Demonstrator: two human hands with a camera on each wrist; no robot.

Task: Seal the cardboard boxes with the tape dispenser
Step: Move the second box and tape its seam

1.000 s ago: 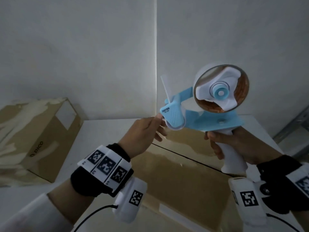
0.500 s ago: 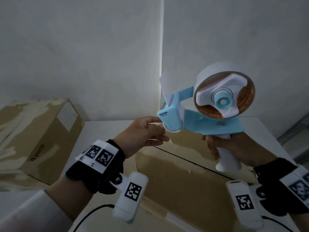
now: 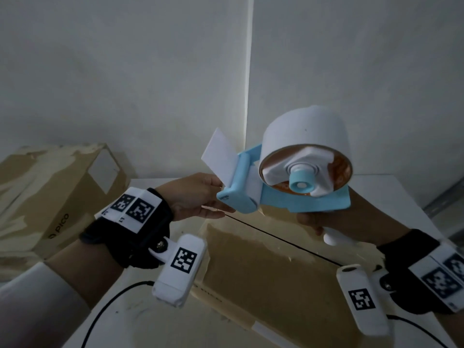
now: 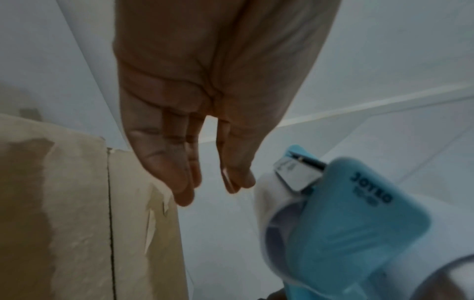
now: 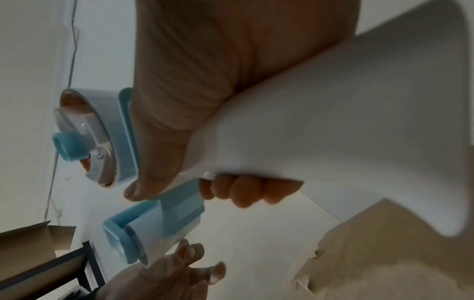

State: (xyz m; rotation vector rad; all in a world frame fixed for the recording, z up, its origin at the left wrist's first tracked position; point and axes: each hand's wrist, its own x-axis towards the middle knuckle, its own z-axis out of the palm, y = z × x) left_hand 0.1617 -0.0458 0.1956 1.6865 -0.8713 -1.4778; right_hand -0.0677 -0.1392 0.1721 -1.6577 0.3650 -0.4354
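We judge the sealing of the near cardboard box (image 3: 276, 267) as not yet begun: its centre seam runs as a dark open line across the lower middle of the head view, with no fresh strip over it, only torn pale patches on the flaps. A second box (image 3: 50, 197) sits at the left edge of the frame on the white table (image 3: 150, 189); whether it is sealed we cannot tell. Our right hand (image 3: 339, 217) is wrapped round the white handle of the tape dispenser (image 3: 288, 184), holding it in the air at centre right, above the box. It is a light-blue frame carrying a fat white roll, with a white flap standing up at its front. Our left hand (image 3: 193, 197) reaches to that front end, fingers straight and holding nothing, tips just beside the roller.
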